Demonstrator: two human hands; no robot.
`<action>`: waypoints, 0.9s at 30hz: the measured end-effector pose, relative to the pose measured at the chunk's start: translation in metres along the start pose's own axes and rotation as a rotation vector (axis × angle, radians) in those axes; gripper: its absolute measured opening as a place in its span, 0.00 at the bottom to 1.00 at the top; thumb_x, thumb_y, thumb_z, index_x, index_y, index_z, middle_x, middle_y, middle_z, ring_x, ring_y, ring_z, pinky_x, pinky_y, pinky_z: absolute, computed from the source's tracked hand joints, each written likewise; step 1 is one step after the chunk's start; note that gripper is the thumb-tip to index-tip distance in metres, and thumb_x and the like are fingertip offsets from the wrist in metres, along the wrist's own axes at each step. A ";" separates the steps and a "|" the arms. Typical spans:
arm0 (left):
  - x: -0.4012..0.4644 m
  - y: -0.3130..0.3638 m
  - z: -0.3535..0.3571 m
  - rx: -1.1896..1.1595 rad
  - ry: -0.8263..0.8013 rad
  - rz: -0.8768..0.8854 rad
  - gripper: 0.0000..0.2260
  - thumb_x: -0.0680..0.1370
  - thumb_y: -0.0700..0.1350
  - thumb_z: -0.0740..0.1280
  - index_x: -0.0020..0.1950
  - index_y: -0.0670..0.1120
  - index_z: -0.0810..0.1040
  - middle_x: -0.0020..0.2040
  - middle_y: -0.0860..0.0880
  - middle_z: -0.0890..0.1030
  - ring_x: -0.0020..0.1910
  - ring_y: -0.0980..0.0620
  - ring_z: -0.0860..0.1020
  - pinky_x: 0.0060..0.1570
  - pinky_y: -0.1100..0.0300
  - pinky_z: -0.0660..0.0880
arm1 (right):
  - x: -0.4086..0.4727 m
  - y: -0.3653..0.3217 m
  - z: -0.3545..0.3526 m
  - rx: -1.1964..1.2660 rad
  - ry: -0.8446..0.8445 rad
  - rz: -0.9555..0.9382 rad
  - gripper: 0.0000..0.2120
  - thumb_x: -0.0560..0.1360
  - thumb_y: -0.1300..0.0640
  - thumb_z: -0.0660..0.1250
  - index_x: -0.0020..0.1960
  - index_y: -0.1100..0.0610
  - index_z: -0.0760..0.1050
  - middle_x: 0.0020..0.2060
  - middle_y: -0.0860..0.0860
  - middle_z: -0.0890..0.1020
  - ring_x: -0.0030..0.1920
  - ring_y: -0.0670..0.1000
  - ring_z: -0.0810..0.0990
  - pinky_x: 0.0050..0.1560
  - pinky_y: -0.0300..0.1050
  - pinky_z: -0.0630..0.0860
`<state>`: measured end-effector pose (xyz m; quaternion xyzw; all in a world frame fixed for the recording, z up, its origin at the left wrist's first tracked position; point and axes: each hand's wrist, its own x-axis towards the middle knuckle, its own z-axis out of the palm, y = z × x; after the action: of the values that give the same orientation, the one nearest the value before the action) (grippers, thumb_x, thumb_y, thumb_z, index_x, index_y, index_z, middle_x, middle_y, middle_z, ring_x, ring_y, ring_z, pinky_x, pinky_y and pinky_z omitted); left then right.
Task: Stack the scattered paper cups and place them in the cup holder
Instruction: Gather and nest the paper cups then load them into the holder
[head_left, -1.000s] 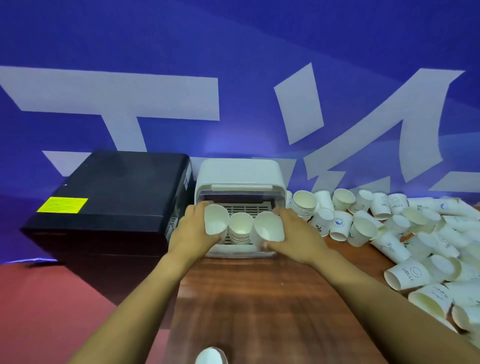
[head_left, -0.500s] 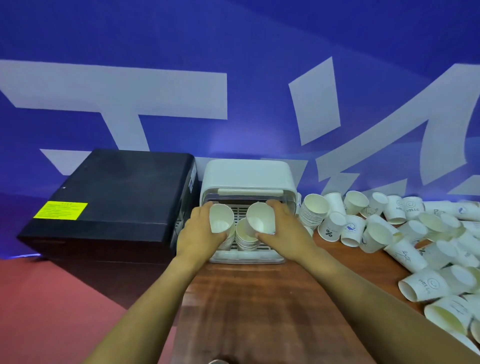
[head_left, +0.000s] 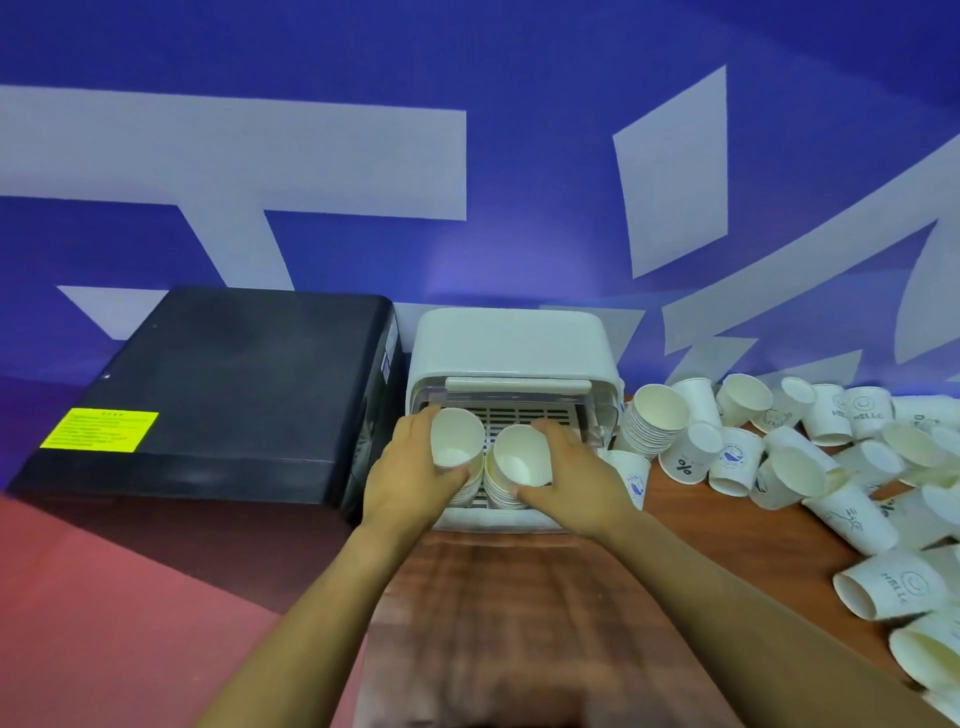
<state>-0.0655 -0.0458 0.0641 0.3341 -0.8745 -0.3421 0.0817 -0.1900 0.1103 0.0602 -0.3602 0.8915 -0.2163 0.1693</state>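
Where fingers (head_left: 415, 431) curl, cup stacks (head_left: 506, 486) disappear.

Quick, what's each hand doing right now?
Left hand: gripping a cup stack at the cup holder.
Right hand: gripping the stack beside it.

The paper cups (head_left: 693, 460) look matt white; the cup holder (head_left: 511, 345) is smooth, pale plastic; the counter (head_left: 524, 623) shows glossy dark wood grain.
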 end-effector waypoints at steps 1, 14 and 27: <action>0.001 -0.003 0.002 0.014 -0.025 -0.018 0.31 0.71 0.57 0.70 0.70 0.56 0.63 0.66 0.53 0.68 0.59 0.48 0.75 0.54 0.48 0.75 | 0.001 0.001 0.002 0.002 -0.009 0.010 0.37 0.68 0.42 0.70 0.72 0.48 0.58 0.69 0.47 0.67 0.64 0.51 0.71 0.58 0.48 0.73; 0.008 -0.026 0.023 0.084 -0.161 -0.040 0.35 0.69 0.55 0.74 0.72 0.57 0.62 0.71 0.55 0.68 0.65 0.49 0.72 0.60 0.47 0.73 | 0.009 0.021 0.018 -0.022 -0.167 0.078 0.43 0.67 0.37 0.70 0.75 0.45 0.53 0.72 0.46 0.65 0.69 0.50 0.67 0.65 0.50 0.70; -0.014 0.002 0.022 0.125 -0.049 0.126 0.29 0.73 0.49 0.70 0.72 0.52 0.64 0.69 0.51 0.65 0.66 0.49 0.67 0.60 0.55 0.71 | -0.024 0.045 0.000 -0.091 -0.196 0.132 0.38 0.72 0.40 0.66 0.76 0.46 0.53 0.68 0.48 0.71 0.66 0.51 0.71 0.64 0.50 0.71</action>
<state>-0.0641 -0.0238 0.0494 0.2744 -0.9151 -0.2890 0.0604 -0.1990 0.1571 0.0403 -0.3275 0.9013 -0.1277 0.2531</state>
